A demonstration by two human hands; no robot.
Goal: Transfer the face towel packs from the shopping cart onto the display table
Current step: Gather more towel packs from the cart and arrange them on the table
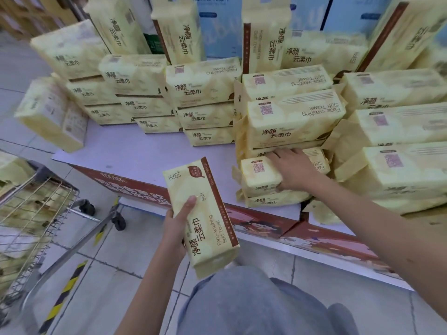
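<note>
Toward 6 o'clock of the head view, a pale yellow plastic-wrapped face towel pack (pixel 205 213) is held on end and tilted above the tiled floor by the left hand (pixel 177 228). The fingers are wrapped behind it and the thumb is clamped on its printed front. Toward 3 o'clock, the right hand (pixel 294 169) is laid on a second yellow pack (pixel 260 176), which tops a low stack at the front edge of the white-topped display table (pixel 135 151). Its fingers are stretched nearly straight and close together across the top of that pack. Stacks of matching yellow packs (pixel 205 85) are ranged over the table from 10 to 2 o'clock, with pale blue packs (pixel 217 32) behind them at 12 o'clock. At 8 o'clock a silver wire shopping cart (pixel 58 189) is seen just beside the table, with blurred yellow cart packs (pixel 29 209) lying inside it.
</note>
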